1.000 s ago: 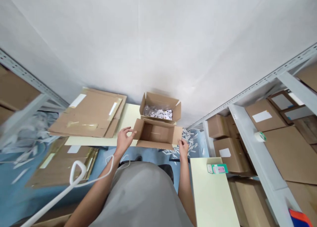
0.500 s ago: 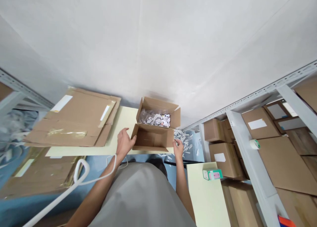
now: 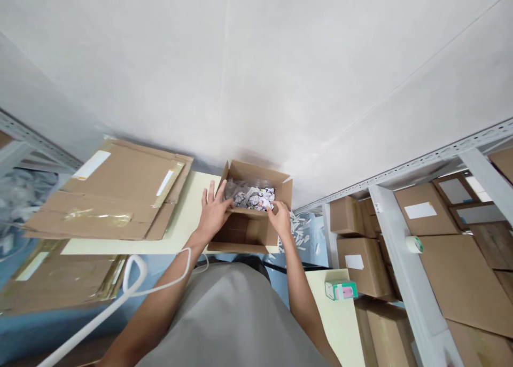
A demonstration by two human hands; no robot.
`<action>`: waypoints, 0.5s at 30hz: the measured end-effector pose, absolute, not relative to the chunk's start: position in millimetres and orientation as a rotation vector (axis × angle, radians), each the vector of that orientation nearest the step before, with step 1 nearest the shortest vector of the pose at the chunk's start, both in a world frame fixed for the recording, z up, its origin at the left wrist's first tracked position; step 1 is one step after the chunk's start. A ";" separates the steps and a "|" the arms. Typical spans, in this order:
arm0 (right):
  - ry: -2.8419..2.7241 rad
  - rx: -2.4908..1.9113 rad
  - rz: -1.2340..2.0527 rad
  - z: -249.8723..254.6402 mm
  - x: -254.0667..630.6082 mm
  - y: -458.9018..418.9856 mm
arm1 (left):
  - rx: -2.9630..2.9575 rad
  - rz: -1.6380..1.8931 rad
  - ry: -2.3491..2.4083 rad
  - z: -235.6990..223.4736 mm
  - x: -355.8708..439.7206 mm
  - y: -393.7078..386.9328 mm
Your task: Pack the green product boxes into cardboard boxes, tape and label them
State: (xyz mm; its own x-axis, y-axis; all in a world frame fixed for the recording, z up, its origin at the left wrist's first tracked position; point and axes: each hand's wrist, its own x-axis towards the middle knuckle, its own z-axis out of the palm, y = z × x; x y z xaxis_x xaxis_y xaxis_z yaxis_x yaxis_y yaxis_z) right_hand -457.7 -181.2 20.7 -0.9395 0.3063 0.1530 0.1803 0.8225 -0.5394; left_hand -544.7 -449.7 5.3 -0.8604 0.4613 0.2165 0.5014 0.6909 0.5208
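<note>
A brown cardboard box (image 3: 256, 170) stands open against the wall, with crumpled printed paper (image 3: 258, 197) and clear plastic wrap (image 3: 237, 189) inside. Directly in front of it is a second open box (image 3: 240, 247), its visible interior bare. My left hand (image 3: 214, 212) is at the left side where the boxes meet, fingers spread and thumb over the rim. At the right end my right hand (image 3: 281, 219) has thumb and fingers apart, near the rim and the paper. Whether it touches either is hard to tell.
Flattened cardboard (image 3: 120, 188) is stacked on the pale table (image 3: 180, 228) at left. A white tube-like arm (image 3: 96, 319) crosses the lower left. Shelves of boxes (image 3: 457, 276) line the right. A small green-and-pink package (image 3: 340, 290) sits on another pale surface (image 3: 336, 324).
Both hands have moved forward and inward, from the sides of the front box to the rim by the paper-filled box. The view has shifted slightly.
</note>
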 end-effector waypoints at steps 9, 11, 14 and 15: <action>-3.378 -0.290 0.341 27.9 -558.6 -185.9 | -0.815 -0.943 -2.836 -6.0 -545.6 -452.6; -3.512 -0.260 0.264 20.7 -574.9 -192.4 | -0.804 -0.961 -2.850 -8.8 -545.9 -452.4; -3.633 -0.255 0.258 5.1 -591.3 -202.8 | -0.785 -1.007 -2.869 -12.6 -545.1 -452.2; -3.667 -0.255 0.263 -0.4 -595.1 -206.1 | -0.777 -1.022 -2.872 -13.8 -544.5 -452.0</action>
